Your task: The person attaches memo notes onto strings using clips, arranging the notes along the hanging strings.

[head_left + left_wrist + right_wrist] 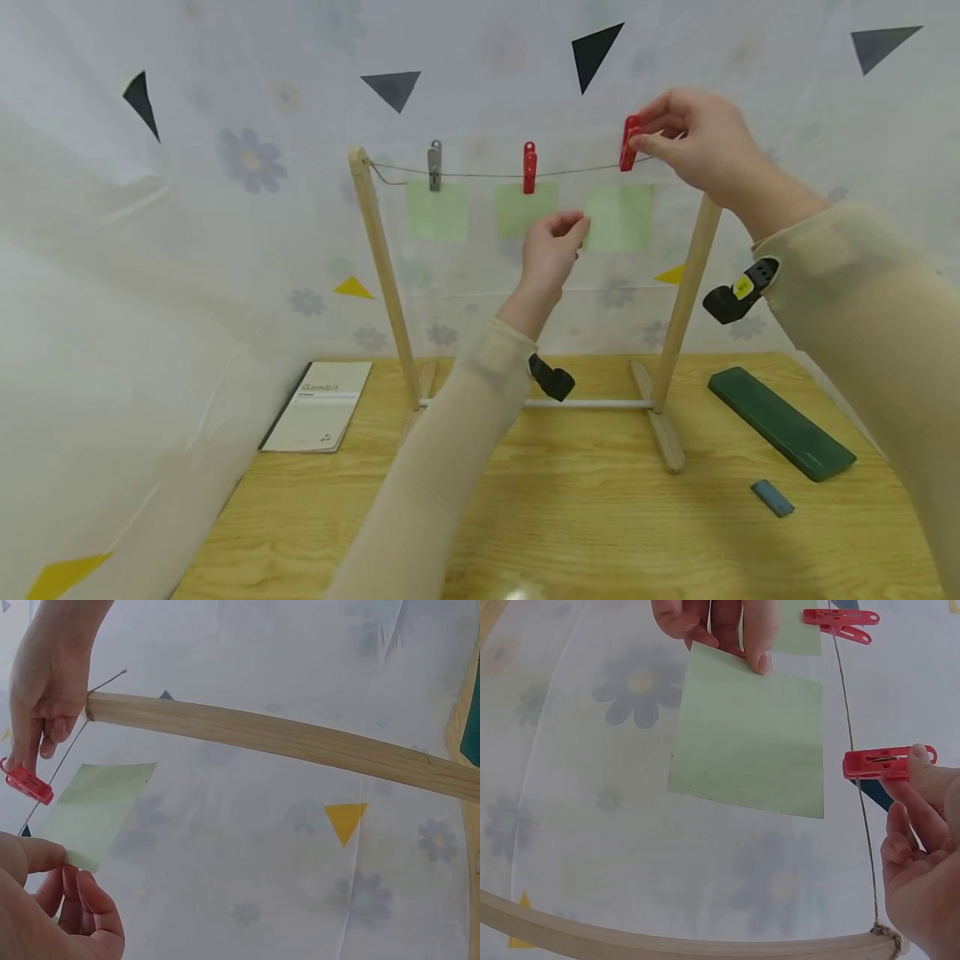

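My left hand [551,250] pinches the left edge of a light green paper square [621,218], just below the string [487,175]. With thumb and fingertips, my right hand [705,142] holds a red clothespin [885,762] by its handle end, its nose at the string near the right post. In the right wrist view a strip of background shows between the paper's edge and the string. Two more green squares hang further left, one under a grey clothespin [434,167], the other under a second red clothespin [529,168].
Wooden posts [386,275] on feet carry the string, joined low by a white bar [592,404]. On the wooden table [570,517] lie a notebook [318,408] at left, a long green case [780,423] and a small blue-grey block [772,498] at right. A patterned curtain [247,250] hangs behind.
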